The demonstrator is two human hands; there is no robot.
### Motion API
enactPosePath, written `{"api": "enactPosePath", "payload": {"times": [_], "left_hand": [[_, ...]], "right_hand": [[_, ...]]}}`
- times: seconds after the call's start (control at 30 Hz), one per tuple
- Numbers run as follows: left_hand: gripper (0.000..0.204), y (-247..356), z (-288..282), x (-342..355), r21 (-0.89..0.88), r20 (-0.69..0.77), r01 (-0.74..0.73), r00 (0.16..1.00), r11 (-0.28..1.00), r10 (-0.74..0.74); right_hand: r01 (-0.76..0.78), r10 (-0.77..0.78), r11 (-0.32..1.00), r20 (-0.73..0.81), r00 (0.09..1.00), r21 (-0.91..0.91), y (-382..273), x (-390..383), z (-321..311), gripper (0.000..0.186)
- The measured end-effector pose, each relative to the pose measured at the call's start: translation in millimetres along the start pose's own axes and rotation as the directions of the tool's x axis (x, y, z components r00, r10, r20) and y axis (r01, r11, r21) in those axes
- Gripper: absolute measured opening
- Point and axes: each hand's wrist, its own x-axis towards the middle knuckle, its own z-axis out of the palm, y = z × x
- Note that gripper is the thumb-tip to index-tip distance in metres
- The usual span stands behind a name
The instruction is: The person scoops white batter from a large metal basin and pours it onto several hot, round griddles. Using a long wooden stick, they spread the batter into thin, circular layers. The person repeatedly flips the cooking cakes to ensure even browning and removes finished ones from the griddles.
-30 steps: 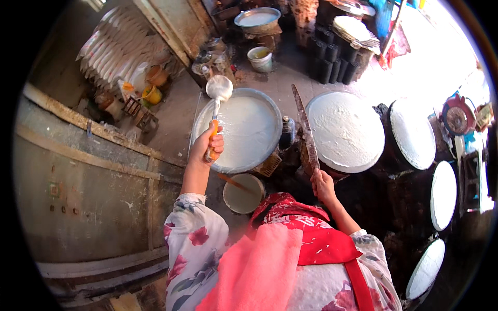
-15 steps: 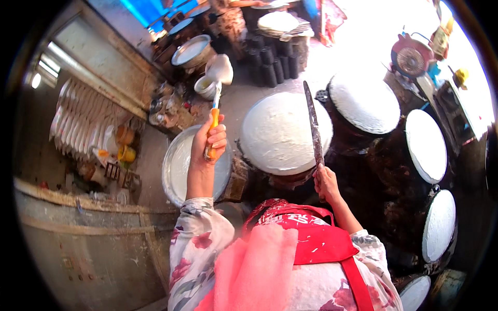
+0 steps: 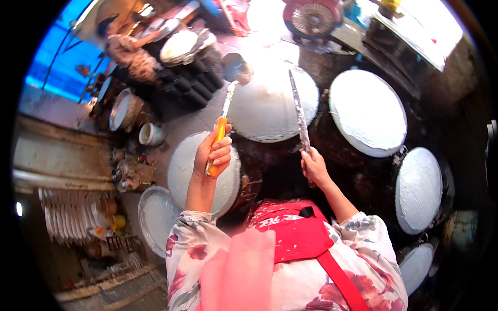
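My left hand (image 3: 213, 155) is closed around the orange handle of a ladle (image 3: 237, 68). Its rounded bowl points away from me, blurred, over the edge of a round white-topped vat (image 3: 272, 116). In my right hand (image 3: 315, 168) is a long, thin, flat blade (image 3: 299, 111), dark and crusted with white. Its tip reaches over the same white surface, and I cannot tell whether it touches. Another round white-topped vat (image 3: 203, 173) lies below and behind my left hand. Beside it stands a wide metal basin (image 3: 155, 217) of white liquid.
More round white-topped vats curve along the right, the nearest a large one (image 3: 368, 114). Ahead is a fan (image 3: 314, 18). A person (image 3: 132, 49) works at far left beside stacked black cylinders (image 3: 189, 83). A white bucket (image 3: 151, 135) stands on the floor.
My view has swung right, so the room slides left and the basin sits lower left. Both hands keep their tools, and the ladle's bowl now hangs near the white vat top.
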Motion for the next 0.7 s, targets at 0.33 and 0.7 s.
{"api": "enactPosePath", "payload": {"times": [0.33,0.7], "left_hand": [[0.033,-81.2,10.4,113.8,0.640,-0.275,0.169,0.961,0.749,0.018],[0.056,-96.0,-67.3,172.7,0.932,0.145,0.075,0.820,-0.355,0.553]], "right_hand": [[-0.045,0.020,0.990,-0.185,0.983,-0.132,-6.3,10.4,-33.2,0.024],[-0.015,-0.217,0.764,-0.280,0.935,-0.645,-2.3,34.2,0.5,0.025]]}}
